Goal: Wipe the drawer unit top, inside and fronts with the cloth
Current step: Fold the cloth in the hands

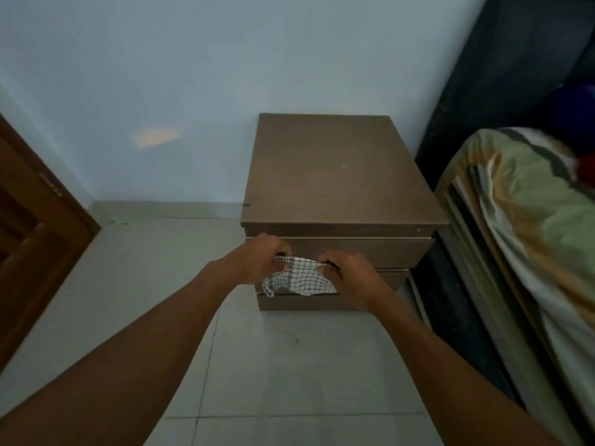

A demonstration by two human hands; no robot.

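Note:
A brown drawer unit [338, 175] stands against the pale wall, its flat top bare and its drawers closed. In front of the upper drawer fronts hangs a white cloth with a black grid pattern [301, 276], stretched between both hands. My left hand [260, 257] pinches the cloth's left upper corner. My right hand [351, 275] pinches the right upper corner. Both hands are close to the drawer fronts; whether they touch the fronts is unclear. The cloth and hands hide part of the middle drawer front.
A bed with a striped cover [531, 226] and dark headboard [502, 69] stands tight against the unit's right side. A brown wooden door [35, 233] is at the left. Pale floor tiles [283, 365] spread in front of the unit.

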